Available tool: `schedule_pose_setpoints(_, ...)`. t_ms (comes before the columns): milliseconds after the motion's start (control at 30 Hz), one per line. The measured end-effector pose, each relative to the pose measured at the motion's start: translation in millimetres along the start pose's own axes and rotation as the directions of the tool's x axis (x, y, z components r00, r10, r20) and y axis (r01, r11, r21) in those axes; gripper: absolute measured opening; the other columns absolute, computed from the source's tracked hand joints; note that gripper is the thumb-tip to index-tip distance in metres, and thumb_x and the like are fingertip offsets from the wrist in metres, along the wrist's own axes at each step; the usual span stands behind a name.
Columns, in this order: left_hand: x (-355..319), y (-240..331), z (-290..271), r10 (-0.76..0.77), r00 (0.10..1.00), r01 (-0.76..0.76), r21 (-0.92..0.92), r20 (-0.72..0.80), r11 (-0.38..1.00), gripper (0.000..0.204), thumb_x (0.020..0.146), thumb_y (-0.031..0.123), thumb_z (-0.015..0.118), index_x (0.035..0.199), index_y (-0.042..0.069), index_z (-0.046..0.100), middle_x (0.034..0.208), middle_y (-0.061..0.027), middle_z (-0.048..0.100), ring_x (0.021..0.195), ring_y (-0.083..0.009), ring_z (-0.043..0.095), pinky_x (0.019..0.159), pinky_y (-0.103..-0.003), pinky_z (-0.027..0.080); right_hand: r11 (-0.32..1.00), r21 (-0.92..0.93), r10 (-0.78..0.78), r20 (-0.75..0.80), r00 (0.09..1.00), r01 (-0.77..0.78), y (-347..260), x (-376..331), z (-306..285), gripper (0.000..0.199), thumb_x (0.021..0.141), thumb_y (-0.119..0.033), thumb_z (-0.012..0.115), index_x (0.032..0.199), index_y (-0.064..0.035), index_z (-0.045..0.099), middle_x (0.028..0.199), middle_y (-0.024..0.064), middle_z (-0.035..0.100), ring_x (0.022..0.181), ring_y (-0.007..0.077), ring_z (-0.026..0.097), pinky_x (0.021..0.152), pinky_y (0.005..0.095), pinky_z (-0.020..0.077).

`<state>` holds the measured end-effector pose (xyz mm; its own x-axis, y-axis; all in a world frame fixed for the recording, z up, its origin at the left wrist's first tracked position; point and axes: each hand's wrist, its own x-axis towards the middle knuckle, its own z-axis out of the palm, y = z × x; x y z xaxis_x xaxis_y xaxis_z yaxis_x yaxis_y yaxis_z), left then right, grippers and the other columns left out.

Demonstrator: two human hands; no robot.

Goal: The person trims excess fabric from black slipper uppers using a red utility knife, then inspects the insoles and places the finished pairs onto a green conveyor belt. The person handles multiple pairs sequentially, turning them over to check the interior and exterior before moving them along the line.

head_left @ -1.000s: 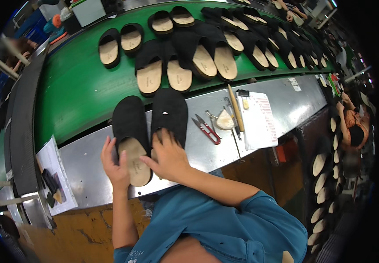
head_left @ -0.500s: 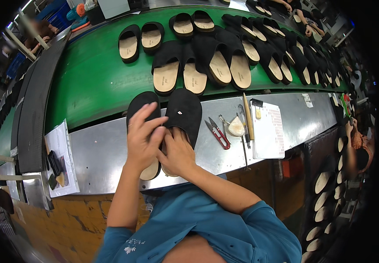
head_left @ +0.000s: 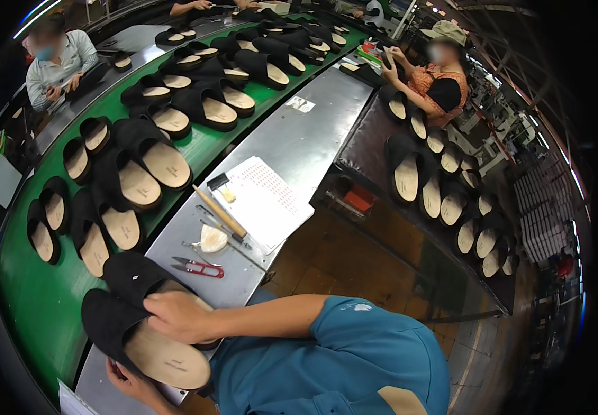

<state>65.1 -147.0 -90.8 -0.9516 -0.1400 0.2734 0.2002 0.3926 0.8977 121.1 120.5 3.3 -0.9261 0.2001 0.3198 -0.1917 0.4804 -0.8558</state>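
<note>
A pair of black slippers with pale tan footbeds lies at the lower left, across the metal ledge and the green belt's edge. My left hand (head_left: 131,382) curls against the outer side of the near slipper (head_left: 169,358), its fingers partly hidden by the sole. With bent fingers, my right hand (head_left: 180,317) grips that slipper's inner edge by the strap opening. Beside it rests the other slipper (head_left: 131,275), a small white mark on its upper. Red-handled thread snips (head_left: 198,268) lie just beyond the pair.
Several black slippers stand along the green belt (head_left: 19,304). The metal ledge (head_left: 323,104) holds a printed sheet (head_left: 264,207), a wooden stick (head_left: 219,211) and a whitish lump (head_left: 213,238). More slippers line a dark bench (head_left: 368,142) at right. Co-workers are at the far left and right.
The view has swung to the right, bringing in the dark bench and a co-worker. My right hand has left the right slipper's opening for the left slipper; my left hand has dropped to its outer side.
</note>
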Motion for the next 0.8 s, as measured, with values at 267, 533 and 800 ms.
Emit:
schedule_pose_setpoints(267,0,-16,0,0.078,0.997,-0.077,0.241,0.006,0.967,0.032,0.100,0.016,0.053,0.124,-0.004,0.056,0.121,-0.0145,0.059,0.111,-0.0236,0.057,0.099,-0.033,0.042,0.945,-0.303,-0.206,-0.254,0.945,0.124,17,1,-185,0.020,0.075,-0.008,0.062,0.074,0.0011,0.044,0.074,0.0196,0.045,0.068,0.0381,0.048,0.061,0.0457,0.0386)
schedule_pose_setpoints(533,-5,-5,19,0.055,0.998,-0.054,0.276,0.007,0.960,0.032,0.099,0.018,0.052,0.123,-0.004,0.057,0.122,-0.0138,0.060,0.114,-0.0250,0.056,0.099,-0.034,0.042,0.258,-0.859,-0.276,-0.504,0.819,-0.442,70,3,-481,0.026,0.086,-0.024,0.068,0.098,-0.0021,0.060,0.089,0.0170,0.061,0.083,0.0368,0.062,0.072,0.0445,0.0498)
schedule_pose_setpoints(800,-9,-10,5,0.095,0.990,-0.061,0.283,-0.108,0.957,0.026,0.095,0.013,0.056,0.115,-0.003,0.061,0.119,-0.0166,0.059,0.108,-0.0274,0.057,0.096,-0.035,0.044,0.618,-0.786,-0.462,-0.354,0.813,0.008,26,52,-341,0.020,0.088,-0.008,0.064,0.107,0.0000,0.067,0.068,0.0146,0.051,0.060,0.0308,0.052,0.057,0.0396,0.0419)
